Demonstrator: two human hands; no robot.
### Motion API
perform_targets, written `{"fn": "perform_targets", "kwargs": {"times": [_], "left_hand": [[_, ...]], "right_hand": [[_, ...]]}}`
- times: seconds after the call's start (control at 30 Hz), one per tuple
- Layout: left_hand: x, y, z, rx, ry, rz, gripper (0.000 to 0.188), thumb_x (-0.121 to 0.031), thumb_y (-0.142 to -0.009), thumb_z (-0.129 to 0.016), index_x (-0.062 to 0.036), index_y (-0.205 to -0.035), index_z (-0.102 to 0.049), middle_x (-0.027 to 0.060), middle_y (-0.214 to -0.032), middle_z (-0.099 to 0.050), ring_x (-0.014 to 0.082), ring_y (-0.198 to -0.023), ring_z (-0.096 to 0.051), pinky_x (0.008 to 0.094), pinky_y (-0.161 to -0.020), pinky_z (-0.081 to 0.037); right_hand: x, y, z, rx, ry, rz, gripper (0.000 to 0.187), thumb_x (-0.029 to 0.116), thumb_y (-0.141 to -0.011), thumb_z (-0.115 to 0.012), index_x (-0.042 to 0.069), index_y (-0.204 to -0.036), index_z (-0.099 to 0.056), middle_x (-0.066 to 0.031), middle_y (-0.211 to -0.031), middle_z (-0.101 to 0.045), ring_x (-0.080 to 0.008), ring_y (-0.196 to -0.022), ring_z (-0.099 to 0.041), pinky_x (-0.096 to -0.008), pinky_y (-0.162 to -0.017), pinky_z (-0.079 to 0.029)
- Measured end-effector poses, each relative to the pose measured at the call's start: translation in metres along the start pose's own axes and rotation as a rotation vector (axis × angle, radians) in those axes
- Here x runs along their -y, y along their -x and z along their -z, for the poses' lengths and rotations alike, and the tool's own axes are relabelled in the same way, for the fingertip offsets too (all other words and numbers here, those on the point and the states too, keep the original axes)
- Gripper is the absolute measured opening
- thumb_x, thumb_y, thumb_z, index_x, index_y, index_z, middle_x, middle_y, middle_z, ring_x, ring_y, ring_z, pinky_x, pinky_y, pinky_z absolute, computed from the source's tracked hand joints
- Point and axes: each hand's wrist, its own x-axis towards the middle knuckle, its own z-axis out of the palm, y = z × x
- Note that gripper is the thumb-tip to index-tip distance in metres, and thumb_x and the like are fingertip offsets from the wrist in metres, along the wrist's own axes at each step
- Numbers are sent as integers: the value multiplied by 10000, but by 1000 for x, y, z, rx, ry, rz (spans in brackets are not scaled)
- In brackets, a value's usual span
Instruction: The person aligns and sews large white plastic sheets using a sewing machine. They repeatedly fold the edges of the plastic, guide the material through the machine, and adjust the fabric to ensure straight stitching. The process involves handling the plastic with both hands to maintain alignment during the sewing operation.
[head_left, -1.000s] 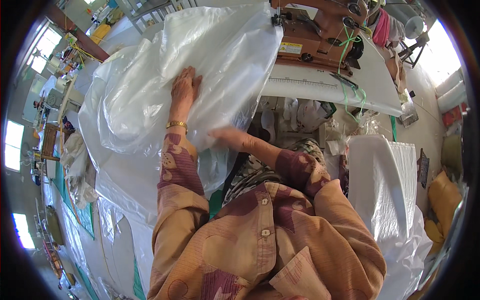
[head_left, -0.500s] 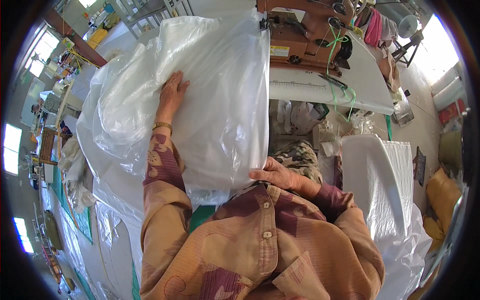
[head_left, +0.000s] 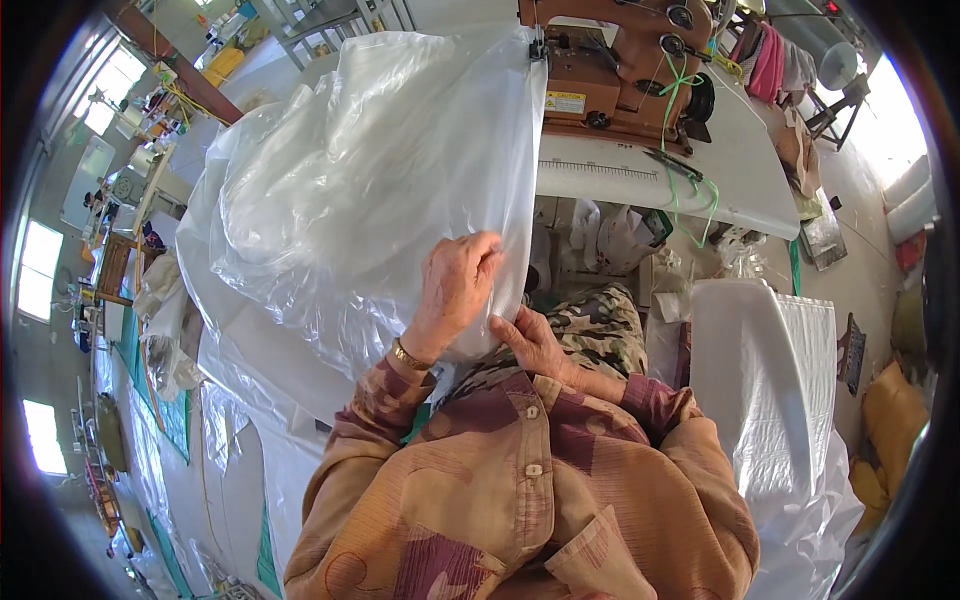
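Observation:
A large translucent white plastic sheet (head_left: 330,170) lies crumpled over the work table, its straight right edge running from the brown sewing machine (head_left: 590,80) towards my lap. That edge passes under the needle area at the machine's left end. My right hand (head_left: 540,348) pinches the near end of the edge, thumb on top. Just up and left of it, my left hand (head_left: 455,295) is over the sheet near the same edge, fingers curled together. Whether those fingers have plastic between them is hidden.
Black thread snips (head_left: 670,163) and a green cord (head_left: 712,205) lie on the white table by a printed ruler scale. Folded white plastic (head_left: 745,370) is stacked to my right. Below the table edge stand filled bags (head_left: 620,235). My camouflage-clad leg (head_left: 600,325) shows there.
My left hand has come from flat on the middle of the sheet to near its right edge, its fingers now curled. My right hand has shifted slightly and still grips the edge.

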Motion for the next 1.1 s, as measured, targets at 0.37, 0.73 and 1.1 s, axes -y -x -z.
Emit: {"fn": "perform_targets", "kwargs": {"times": [0.37, 0.73, 1.1], "left_hand": [[-6, -1, -6, 17, 11, -175, 51, -50, -878, -638, -15, -913, -625, 115, -790, -621, 317, -714, -601, 389, -629, -468], [-7, 19, -14, 49, 314, 186, 202, -67, -886, -671, 17, -1068, -642, 132, -867, -635, 231, -625, -593, 338, -581, -476], [-23, 33, -29, -234, 400, 163, 437, 47, -907, -567, 6, -1341, -527, 185, -850, -581, 297, -662, -569, 338, -619, -474]], "right_hand": [[14, -2, -4, -88, 754, 289, 246, 226, -933, -622, 20, -822, -546, -195, -636, -594, -393, -592, -611, -440, -548, -476], [14, -14, 4, 79, 1152, 492, 248, 230, -896, -642, 38, -770, -548, -159, -584, -570, -381, -566, -601, -452, -571, -488], [83, -122, 81, -147, 314, 214, 426, 356, -976, -587, -16, -772, -629, -27, -684, -613, -90, -613, -577, -273, -553, -479]]}}
